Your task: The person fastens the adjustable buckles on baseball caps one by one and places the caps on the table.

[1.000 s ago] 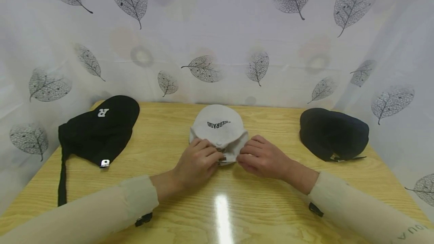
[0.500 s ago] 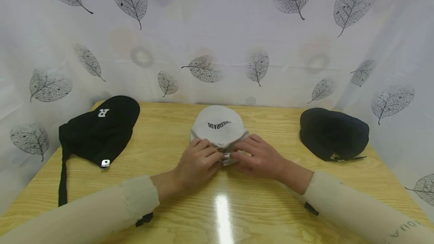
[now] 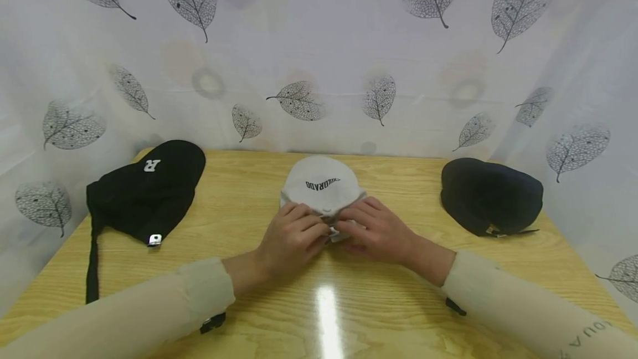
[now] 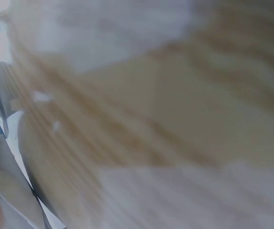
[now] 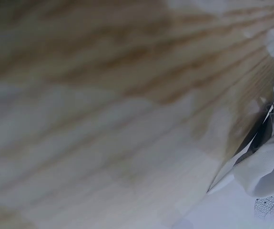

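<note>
A white baseball cap [image 3: 324, 181] with dark COLORADO lettering sits at the middle of the table, its back toward me. My left hand [image 3: 291, 237] pinches the left part of its back strap, close to a small metal buckle [image 3: 333, 230]. From the other side, my right hand [image 3: 376, 231] holds the strap with curled fingers. Both sets of fingertips nearly meet at the buckle and partly hide it and the strap. In the right wrist view, white cap fabric [image 5: 265, 167] shows at the right edge. The left wrist view is mostly blurred tabletop.
On the left of the wooden table [image 3: 239, 181] lies a black cap [image 3: 144, 198] with a white R, its long strap hanging loose beside a silver buckle [image 3: 155, 240]. A dark navy cap [image 3: 490, 198] rests on the right. A leaf-patterned curtain [image 3: 319, 43] stands behind.
My right hand has moved left along the strap, from the cap's right rear edge to the buckle near the left fingers. The left hand has stayed in place.
</note>
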`<action>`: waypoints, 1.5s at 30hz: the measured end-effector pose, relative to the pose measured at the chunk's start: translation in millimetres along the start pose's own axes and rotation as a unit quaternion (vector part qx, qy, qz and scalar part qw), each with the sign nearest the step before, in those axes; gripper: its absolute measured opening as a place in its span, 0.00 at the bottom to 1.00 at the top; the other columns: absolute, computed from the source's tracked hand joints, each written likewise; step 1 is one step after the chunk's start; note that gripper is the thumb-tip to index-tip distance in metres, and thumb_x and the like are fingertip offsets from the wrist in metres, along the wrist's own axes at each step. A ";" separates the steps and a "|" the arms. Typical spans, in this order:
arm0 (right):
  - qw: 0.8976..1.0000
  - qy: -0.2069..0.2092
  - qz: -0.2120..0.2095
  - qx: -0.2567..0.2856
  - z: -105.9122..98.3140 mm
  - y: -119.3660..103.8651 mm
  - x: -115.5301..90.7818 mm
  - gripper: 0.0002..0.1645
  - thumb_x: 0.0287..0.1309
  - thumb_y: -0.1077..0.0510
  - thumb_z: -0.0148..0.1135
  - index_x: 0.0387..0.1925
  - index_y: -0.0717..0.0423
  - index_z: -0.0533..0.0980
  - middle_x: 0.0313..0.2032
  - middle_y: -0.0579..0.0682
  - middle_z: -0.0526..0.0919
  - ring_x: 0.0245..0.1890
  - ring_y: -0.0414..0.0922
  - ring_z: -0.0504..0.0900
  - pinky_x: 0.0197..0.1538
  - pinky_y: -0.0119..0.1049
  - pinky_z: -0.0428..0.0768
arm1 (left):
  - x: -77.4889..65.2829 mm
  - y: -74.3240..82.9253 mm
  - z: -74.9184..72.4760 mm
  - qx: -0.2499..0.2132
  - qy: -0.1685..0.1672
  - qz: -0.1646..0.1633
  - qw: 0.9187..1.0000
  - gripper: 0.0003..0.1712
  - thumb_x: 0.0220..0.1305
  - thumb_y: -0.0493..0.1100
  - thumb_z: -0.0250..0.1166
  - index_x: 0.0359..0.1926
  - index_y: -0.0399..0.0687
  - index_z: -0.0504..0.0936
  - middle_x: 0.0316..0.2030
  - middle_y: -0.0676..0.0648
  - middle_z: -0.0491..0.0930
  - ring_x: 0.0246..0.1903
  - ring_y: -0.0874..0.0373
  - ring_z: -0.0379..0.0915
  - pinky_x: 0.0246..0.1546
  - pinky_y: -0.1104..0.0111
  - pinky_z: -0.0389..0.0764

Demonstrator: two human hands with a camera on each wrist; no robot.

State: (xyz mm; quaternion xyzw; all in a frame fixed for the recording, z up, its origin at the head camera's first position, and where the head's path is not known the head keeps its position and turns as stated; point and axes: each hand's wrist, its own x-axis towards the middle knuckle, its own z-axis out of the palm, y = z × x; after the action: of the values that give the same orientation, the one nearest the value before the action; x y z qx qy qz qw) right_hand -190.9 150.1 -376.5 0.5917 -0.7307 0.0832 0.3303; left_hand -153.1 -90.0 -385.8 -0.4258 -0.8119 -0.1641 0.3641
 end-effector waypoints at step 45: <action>0.995 0.058 -0.075 -0.042 2.8 4.4 -1.2 0.11 0.64 0.57 0.58 0.38 0.58 0.84 0.37 0.48 0.87 0.39 0.44 0.84 0.45 0.42 0.77 | 1.8 4.1 3.0 -0.020 0.028 0.032 0.999 0.05 0.52 0.42 0.75 0.30 0.51 0.87 0.30 0.56 0.87 0.34 0.59 0.77 0.40 0.67 0.75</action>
State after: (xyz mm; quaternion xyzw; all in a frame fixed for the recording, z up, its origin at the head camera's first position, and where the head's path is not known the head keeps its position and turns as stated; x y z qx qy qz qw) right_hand -195.9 151.0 -378.2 0.6247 -0.6666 0.0613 0.4020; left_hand -151.8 -84.9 -386.6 -0.4541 -0.7838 -0.1809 0.3831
